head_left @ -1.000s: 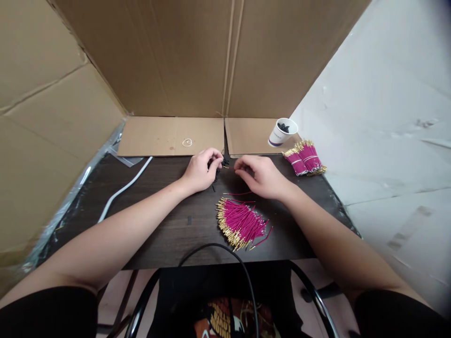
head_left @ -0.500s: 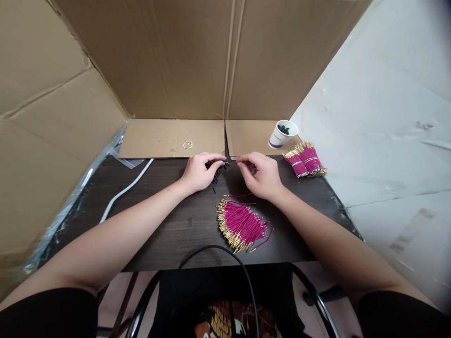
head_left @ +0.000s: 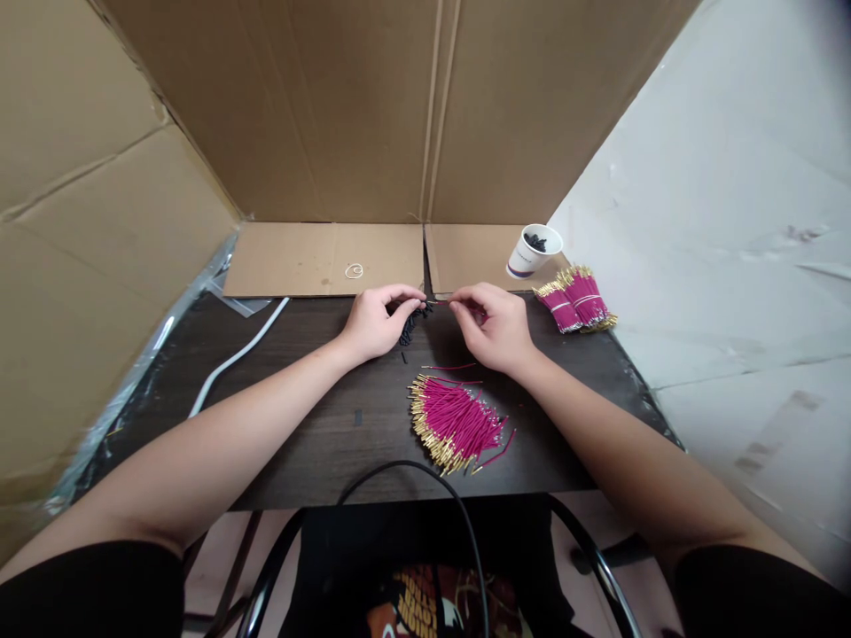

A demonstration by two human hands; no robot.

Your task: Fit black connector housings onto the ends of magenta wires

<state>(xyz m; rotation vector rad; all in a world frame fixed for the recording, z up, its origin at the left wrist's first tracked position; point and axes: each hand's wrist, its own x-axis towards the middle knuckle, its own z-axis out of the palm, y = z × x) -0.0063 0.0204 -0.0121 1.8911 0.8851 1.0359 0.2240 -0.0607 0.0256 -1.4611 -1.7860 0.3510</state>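
My right hand (head_left: 495,326) pinches a thin magenta wire (head_left: 441,302) between thumb and forefinger. The wire reaches left to the fingertips of my left hand (head_left: 378,321), which are also pinched together. A small dark piece seems to sit in that left pinch, mostly hidden by the fingers. Under the left fingertips lies a small heap of short black sleeves (head_left: 407,332), with one loose piece nearer me. Closer to the table's front edge, a fanned pile of magenta wires (head_left: 458,421) with gold terminals on their left ends lies on the dark table (head_left: 299,443).
A paper cup (head_left: 528,257) with black pieces inside stands at the back right on a cardboard strip (head_left: 285,257). Beside it are tied bundles of magenta wires (head_left: 577,299). A white cable (head_left: 232,361) runs along the left. Cardboard walls (head_left: 299,106) enclose the back and left.
The gold end that showed between my hands is now hardly visible at the left fingertips. My right hand has shifted very slightly; the piles look the same.
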